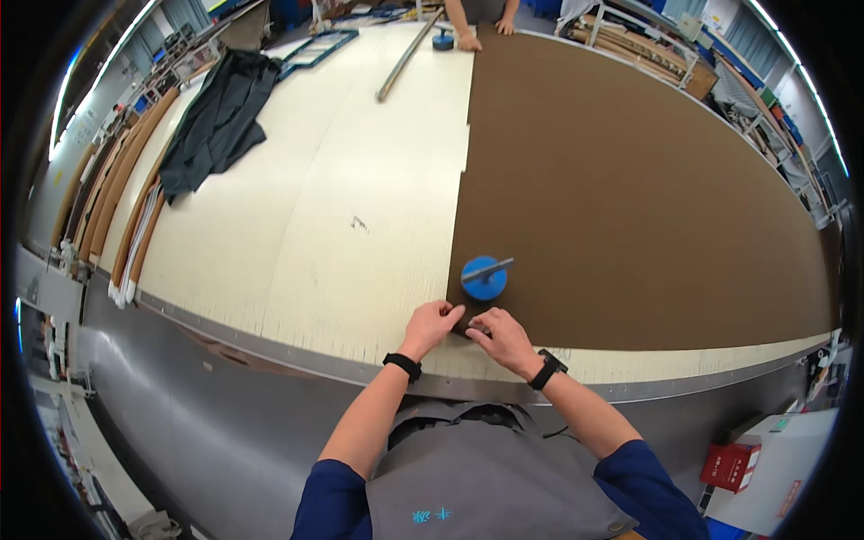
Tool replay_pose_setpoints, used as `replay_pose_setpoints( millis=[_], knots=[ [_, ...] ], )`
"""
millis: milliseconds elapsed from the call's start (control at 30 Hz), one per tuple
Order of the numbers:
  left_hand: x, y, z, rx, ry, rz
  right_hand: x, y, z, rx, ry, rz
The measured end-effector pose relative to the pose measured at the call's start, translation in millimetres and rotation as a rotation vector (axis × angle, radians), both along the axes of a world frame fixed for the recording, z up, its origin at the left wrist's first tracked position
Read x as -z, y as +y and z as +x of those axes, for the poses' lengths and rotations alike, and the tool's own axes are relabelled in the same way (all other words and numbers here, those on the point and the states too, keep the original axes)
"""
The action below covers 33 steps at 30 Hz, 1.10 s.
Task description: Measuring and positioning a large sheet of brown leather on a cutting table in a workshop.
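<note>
A large brown fabric sheet (630, 207) covers the right side of a pale cutting table. Its near left corner lies between my hands. My left hand (432, 326) is closed at the sheet's left edge, thumb and fingers pinching the cloth. Just to the right, my right hand (502, 337) has its thumb and fingertips drawn together on the near edge; the cloth between them is partly hidden. A round blue weight (484, 278) with a grey bar handle sits on the fabric just beyond my hands.
Pale tabletop (360, 171) shows at left. Dark cloth (220, 117) drapes over the far left, beside long fabric rolls (135, 180). A metal bar (409, 56) and another blue weight (443, 40) lie at the far side, near another person's hands (470, 41) at the fabric's far corner.
</note>
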<state>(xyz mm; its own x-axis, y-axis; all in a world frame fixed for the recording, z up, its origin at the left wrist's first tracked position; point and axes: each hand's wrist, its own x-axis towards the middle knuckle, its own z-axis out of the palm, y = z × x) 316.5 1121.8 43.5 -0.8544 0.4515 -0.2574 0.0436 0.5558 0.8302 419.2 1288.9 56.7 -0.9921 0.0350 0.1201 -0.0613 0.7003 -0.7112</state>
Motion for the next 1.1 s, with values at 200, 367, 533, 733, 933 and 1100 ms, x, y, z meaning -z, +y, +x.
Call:
replay_pose_setpoints(
  millis=[200, 367, 533, 733, 933, 1100],
  knots=[
    [18, -2, -11, 0.045, 0.093, -0.127, -70, 3, -33, 0.183, 0.391, 0.372],
    [12, 0, -17, 0.124, 0.161, -0.121, -58, 29, -73, 0.008, 0.188, 0.603],
    [17, -2, -21, 0.142, 0.198, -0.106, -61, 34, -93, -0.116, 0.004, 0.499],
    [10, -5, -20, 0.139, 0.074, -0.093, -69, 37, -65, -0.021, -0.009, 0.439],
    [9, -7, -20, 0.127, -0.025, -0.002, -98, 40, -12, 0.139, -0.033, 0.31],
    [-3, -5, -21, 0.057, -0.183, 0.058, -105, 41, 9, 0.183, -0.073, 0.288]
  ],
)
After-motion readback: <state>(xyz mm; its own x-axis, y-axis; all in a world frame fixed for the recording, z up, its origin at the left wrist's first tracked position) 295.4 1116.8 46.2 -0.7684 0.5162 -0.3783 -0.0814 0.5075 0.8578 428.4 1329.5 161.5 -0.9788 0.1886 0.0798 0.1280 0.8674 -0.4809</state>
